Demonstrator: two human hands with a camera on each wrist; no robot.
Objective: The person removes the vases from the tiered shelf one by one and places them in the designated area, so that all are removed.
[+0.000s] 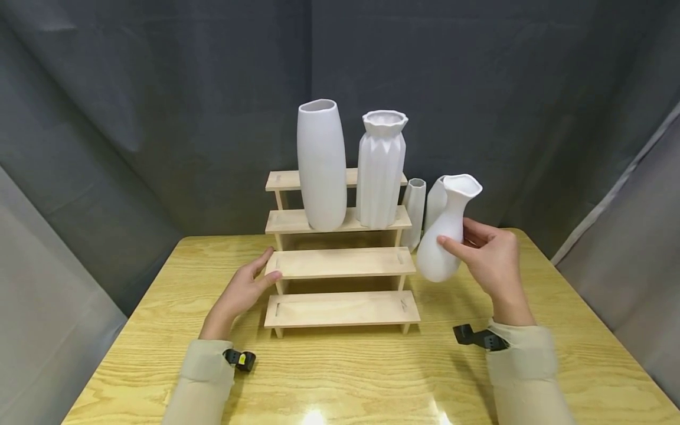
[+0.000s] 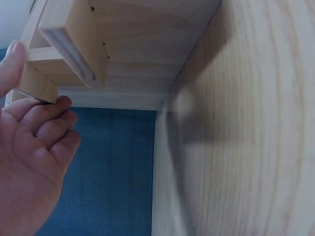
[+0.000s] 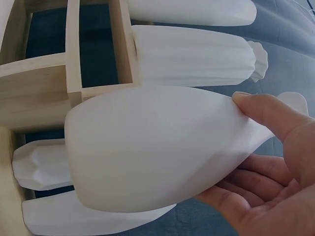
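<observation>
My right hand [image 1: 496, 260] grips a white vase [image 1: 445, 245] with a narrow neck and flared mouth, thumb in front and fingers behind. It is tilted and raised beside the right end of a four-tier wooden display stand [image 1: 340, 264]. In the right wrist view the vase's rounded body [image 3: 152, 147] fills the middle. At the stand's left end, my left hand [image 1: 247, 289] holds the second-lowest shelf, thumb on top; the left wrist view has its fingers [image 2: 54, 123] under the board. A tall smooth vase [image 1: 321, 171] and a pleated vase [image 1: 381, 177] stand upright on the second-highest tier.
Behind the stand's right end, a small faceted vase [image 1: 414, 215] stands on the wooden table [image 1: 329, 378]. Another white vase [image 1: 435, 203] is partly hidden behind the held one. Dark curtains [image 1: 212, 118] hang behind the table, with grey cloth at both sides.
</observation>
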